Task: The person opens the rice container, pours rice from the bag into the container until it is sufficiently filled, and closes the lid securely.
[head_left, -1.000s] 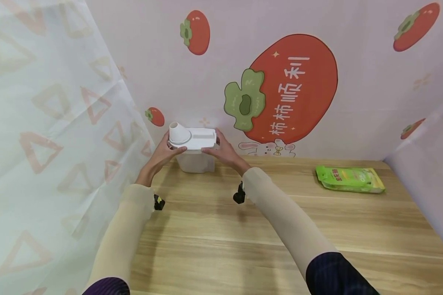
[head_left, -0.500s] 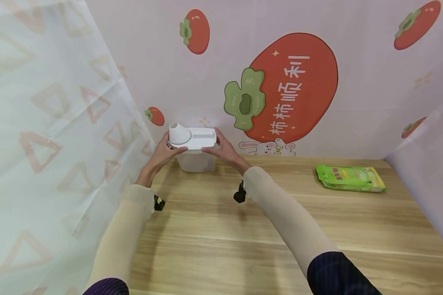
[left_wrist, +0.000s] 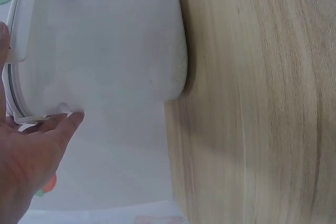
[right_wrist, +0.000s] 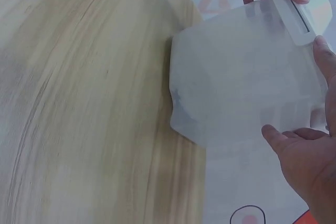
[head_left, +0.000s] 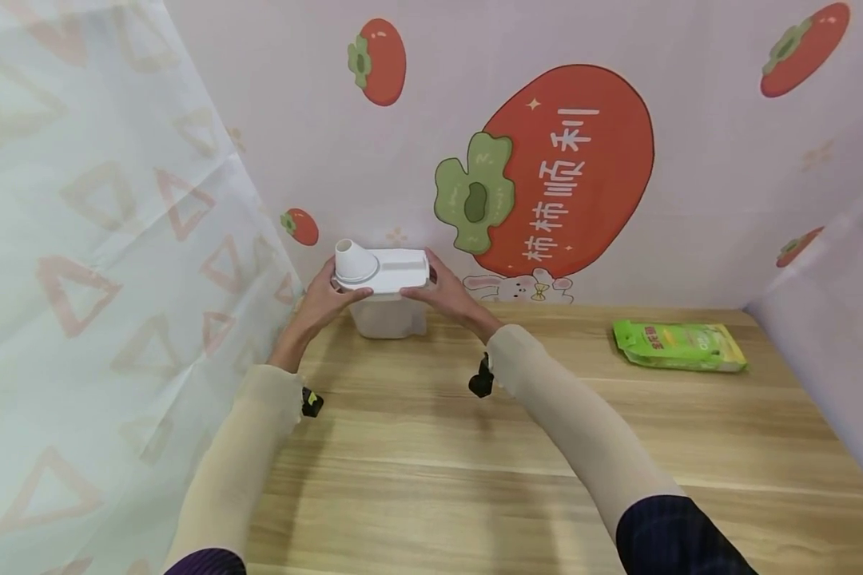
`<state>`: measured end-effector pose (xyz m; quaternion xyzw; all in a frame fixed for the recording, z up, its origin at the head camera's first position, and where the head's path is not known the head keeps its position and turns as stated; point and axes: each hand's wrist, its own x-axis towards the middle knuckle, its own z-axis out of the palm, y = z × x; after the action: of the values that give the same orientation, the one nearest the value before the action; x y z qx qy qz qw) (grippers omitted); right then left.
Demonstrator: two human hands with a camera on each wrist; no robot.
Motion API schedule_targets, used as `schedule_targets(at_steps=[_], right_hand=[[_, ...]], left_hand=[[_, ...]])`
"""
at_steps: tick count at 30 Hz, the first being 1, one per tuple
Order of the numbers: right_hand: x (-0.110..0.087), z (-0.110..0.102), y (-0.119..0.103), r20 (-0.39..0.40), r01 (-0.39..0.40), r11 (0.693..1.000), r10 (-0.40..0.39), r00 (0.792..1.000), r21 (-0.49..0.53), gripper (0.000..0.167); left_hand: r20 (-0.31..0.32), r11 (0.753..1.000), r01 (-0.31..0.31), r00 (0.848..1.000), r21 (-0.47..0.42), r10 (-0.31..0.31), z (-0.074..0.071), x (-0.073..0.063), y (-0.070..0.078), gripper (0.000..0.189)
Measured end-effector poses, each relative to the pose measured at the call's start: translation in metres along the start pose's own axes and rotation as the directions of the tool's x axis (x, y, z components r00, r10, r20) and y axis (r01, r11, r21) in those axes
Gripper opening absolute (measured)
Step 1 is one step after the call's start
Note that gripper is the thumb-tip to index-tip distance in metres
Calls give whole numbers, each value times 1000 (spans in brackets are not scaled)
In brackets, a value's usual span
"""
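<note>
A translucent plastic storage container (head_left: pixel 388 318) stands upright on the table by the back wall. Its white lid (head_left: pixel 401 276) carries a cone-shaped spout (head_left: pixel 353 262) on the left side. My left hand (head_left: pixel 321 303) grips the left end of the lid, thumb along the front edge. Opposite it, my right hand (head_left: pixel 447 291) holds the right end the same way. In the left wrist view, fingertips (left_wrist: pixel 76 118) press the container's side just below the lid. From the right wrist, a finger (right_wrist: pixel 270 131) lies against the container wall. The far fingers are partly hidden behind it.
A green and yellow soft packet (head_left: pixel 682 346) lies on the wooden table (head_left: pixel 403 447) toward the right. Patterned sheets rise as a left wall (head_left: pixel 115 303), a back wall (head_left: pixel 259 104) and a right wall (head_left: pixel 849 335), the back one close behind the container.
Over the last half second both hands and the container have shifted slightly to the right. Before that they stayed nearly still, and the grip looks the same throughout.
</note>
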<state>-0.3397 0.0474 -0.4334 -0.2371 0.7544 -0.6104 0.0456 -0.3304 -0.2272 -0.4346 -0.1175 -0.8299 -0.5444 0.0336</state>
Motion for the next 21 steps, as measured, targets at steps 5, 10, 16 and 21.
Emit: schedule_targets(at_steps=[5,10,16,21], right_hand=[[-8,-9,-1,10,-11,1000,11,1000,-5,79],[-18,-18,-5,1,-20,999,20,1000,-26,81],[-29,-28,-10,11,-39,999,40,999,-29,82],[-40,-38,-12,7,-68,996,69,998,-56,87]], left_hand=[[-9,997,-23,1000,74,23,9,-2,6,101],[-13,994,-28,999,101,30,18,-3,13,101],[-2,992,-23,1000,121,24,26,-8,22,104],[25,992,-36,999,120,34,35,-10,27,104]])
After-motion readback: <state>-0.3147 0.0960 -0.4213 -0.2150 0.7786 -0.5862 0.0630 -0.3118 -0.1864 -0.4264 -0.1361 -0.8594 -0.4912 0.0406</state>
